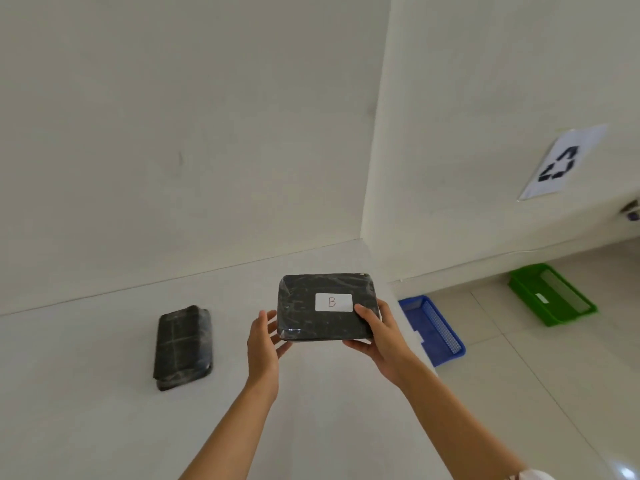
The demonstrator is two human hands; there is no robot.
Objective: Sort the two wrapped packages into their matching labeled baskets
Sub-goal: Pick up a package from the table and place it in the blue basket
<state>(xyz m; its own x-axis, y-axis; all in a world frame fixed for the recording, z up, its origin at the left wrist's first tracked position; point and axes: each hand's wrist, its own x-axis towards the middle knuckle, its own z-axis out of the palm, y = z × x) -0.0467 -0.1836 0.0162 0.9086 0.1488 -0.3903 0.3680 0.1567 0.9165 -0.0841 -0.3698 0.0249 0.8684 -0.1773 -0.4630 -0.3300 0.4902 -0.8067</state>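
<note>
Black wrapped package with white label marked "B", held up above the white table, label facing the camera. Right hand gripping the lower right corner, thumb on the top face just beside the label, fingers underneath. Left hand open at the lower left edge, fingers spread, palm toward the package side; actual contact hard to tell, looks more like steadying than gripping. Second black package lying flat on the table, well apart to the left, label not visible from here. Blue basket on the floor past the table edge, green basket further right by the wall; basket labels too small to read.

Probably light, judging by the mostly one-handed hold. Flat, fairly stiff block under a glossy plastic wrap, so likely slippery and crinkly. Best taken at opposite short edges or pinched at a corner, thumb on top, fingers below. Not fragile-looking.
</note>
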